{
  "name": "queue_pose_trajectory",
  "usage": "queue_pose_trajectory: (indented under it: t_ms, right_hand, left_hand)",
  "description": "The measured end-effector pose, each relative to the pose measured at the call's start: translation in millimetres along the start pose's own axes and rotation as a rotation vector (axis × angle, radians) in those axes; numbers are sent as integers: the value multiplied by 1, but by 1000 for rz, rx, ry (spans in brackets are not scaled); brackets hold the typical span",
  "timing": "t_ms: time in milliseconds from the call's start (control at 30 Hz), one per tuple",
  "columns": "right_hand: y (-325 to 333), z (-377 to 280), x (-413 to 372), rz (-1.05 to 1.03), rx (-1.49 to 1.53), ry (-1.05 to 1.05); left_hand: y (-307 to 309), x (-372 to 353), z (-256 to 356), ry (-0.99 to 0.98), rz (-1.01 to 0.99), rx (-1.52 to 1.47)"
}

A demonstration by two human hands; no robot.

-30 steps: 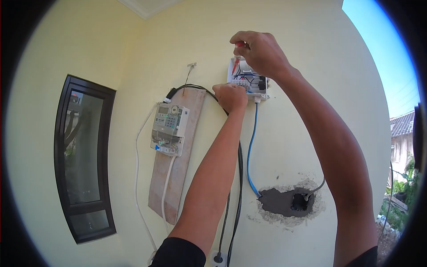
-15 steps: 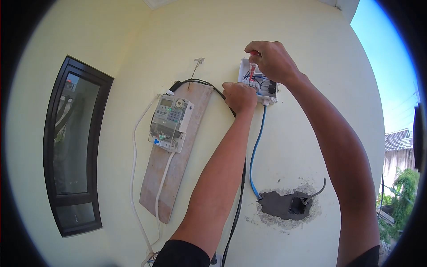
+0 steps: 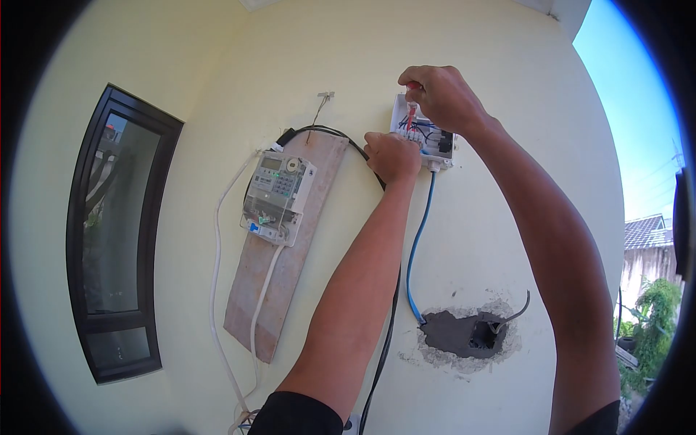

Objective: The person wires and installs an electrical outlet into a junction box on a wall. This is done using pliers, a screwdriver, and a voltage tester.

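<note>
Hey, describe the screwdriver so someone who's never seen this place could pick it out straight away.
On the pale yellow wall, find the meter, then the open white box up and to its right. At the box, the right hand grips the screwdriver, which points down, nearly upright. Its red colouring sets it apart from the white box and the blue cable below.

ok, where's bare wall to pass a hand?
Cream wall between the thin blue cable and right forearm, above the rough grey cement patch; also between the dark-framed window and long white cable. Crowded: the open white plastic box, with left hand at its lower left, right hand and red screwdriver in front.
</note>
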State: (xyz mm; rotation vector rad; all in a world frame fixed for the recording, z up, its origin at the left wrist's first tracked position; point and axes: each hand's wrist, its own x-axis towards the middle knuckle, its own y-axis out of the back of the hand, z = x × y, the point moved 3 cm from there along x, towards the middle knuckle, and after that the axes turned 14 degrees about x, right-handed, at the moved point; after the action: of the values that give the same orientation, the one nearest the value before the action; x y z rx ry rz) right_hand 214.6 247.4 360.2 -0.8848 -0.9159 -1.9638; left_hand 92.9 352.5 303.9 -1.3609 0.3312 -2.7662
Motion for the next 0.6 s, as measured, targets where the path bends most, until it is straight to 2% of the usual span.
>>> queue_pose_trajectory:
  t_ms: [167, 233, 367, 433, 600]
  right_hand:
    - [-3, 4, 4, -14, 33, -16]
    - [-5, 2, 7, -28, -30, 52]
    - [-4, -7, 13, -43, -87, 47]
    - [-4, -12, 15, -74, -175, -37]
    - [-15, -20, 21, -176, -250, -13]
  left_hand:
    - [4, -1, 0, -8, -21, -4]
    - [2, -1, 0, -8, -19, -19]
    - [0, 0, -1, -5, 0, 1]
    - [2, 0, 0, -6, -40, 2]
    - [3, 0, 0, -6, -29, -4]
